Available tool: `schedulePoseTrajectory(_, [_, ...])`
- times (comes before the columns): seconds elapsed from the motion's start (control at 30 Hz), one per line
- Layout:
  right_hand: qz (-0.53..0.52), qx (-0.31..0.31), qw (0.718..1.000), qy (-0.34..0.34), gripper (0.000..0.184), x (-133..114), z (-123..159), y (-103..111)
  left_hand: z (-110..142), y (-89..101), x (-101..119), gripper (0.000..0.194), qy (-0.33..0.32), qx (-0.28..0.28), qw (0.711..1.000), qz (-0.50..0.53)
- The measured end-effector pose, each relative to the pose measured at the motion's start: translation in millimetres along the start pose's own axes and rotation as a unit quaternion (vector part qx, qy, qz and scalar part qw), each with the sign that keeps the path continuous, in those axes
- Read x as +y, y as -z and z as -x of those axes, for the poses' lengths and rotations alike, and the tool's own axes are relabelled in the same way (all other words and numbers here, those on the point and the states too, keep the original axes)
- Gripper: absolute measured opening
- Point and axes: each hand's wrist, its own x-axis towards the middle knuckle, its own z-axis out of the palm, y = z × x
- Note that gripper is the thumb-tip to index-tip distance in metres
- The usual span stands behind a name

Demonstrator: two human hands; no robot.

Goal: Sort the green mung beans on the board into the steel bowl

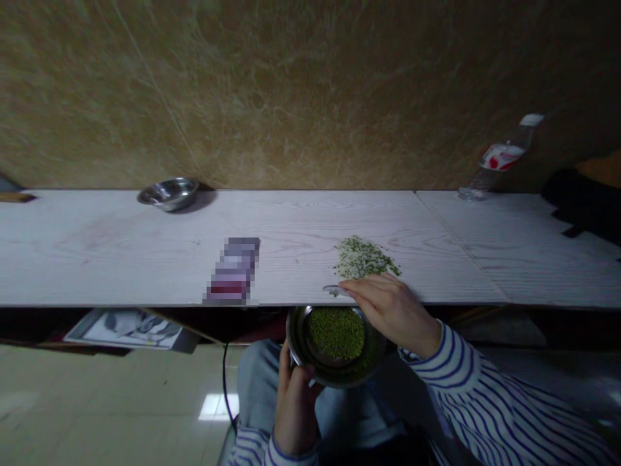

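Observation:
My left hand (297, 401) grips the near left rim of a metal bowl (298, 353), which sits below the table's front edge, above my lap. Small green beans (337, 333), like mung beans, cover part of its bottom. Over the bowl's far right side and the table edge is my right hand (391, 307), closed on a small spoon (332, 288). The spoon's tip points left, with a few bits at it; its handle is hidden by my fingers. Just beyond this hand, a loose patch of mixed green and white grains (366, 257) is spread on the table.
A second metal bowl (169, 194) stands by the wall at back left. A pixelated flat item (235, 268) lies left of the grains. At back right are a plastic bottle (502, 157) and a dark item (577, 200). An open drawer (130, 329) sits below the table (301, 226).

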Motion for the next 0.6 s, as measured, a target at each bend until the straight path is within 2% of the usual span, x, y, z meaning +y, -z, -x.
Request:
schedulePoseTrajectory(0.17, [-0.039,-0.007,0.999,0.028,0.025,-2,4,6,1,-1.2,1,0.071,0.002,0.003,1.0,0.019])
schedulePoseTrajectory(0.27, [-0.078,0.017,0.996,0.024,0.025,8,5,9,-1,-3.7,0,0.068,0.005,-0.002,1.0,0.021])
schedulePoseTrajectory(0.37, [-0.134,0.081,0.987,-0.024,0.023,30,4,10,-4,-7.5,-3,0.066,0.01,-0.004,1.0,0.025])
schedulePoseTrajectory(0.47, [-0.205,0.137,0.965,-0.085,0.024,57,4,7,-7,-14.6,-8,0.066,0.027,-0.001,0.999,0.021])
schedulePoseTrajectory(0.6, [-0.243,0.225,0.933,-0.14,0.026,87,14,-2,-6,-29.4,-17,0.07,0.045,0.027,0.999,0.012])
